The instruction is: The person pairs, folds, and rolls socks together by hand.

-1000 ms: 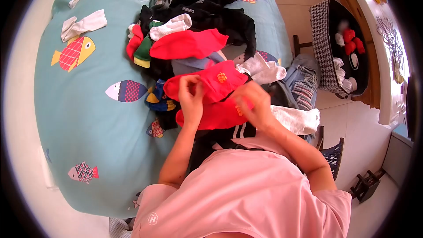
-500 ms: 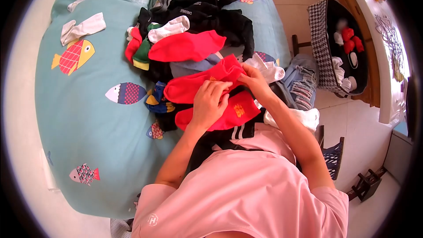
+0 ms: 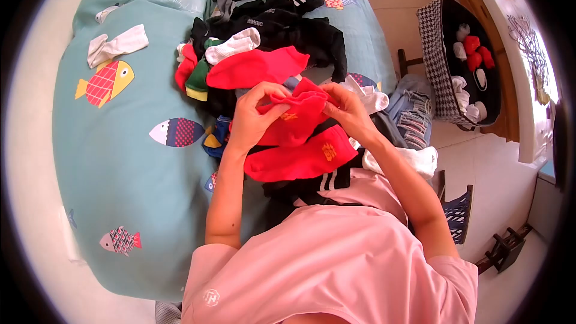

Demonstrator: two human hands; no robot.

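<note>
Both hands pinch a red sock near its cuff, which is bunched and lifted between them. My left hand grips its left side with thumb and fingers. On the right side, my right hand has closed its fingertips on the cuff. A second red sock with a yellow mark lies just below, close to my lap. Beyond my hands a third red sock rests on the pile, beside a white sock and a green sock with a yellow edge.
Black clothing is heaped on the teal fish-print bed. A lone white sock lies at left. Ripped jeans sit on the right edge. A houndstooth basket on the floor holds red and white bundles.
My left hand has moved up and left to the cuff, pinching it. The held sock's cuff end is now raised and bunched; its toe no longer stretches out leftward.
</note>
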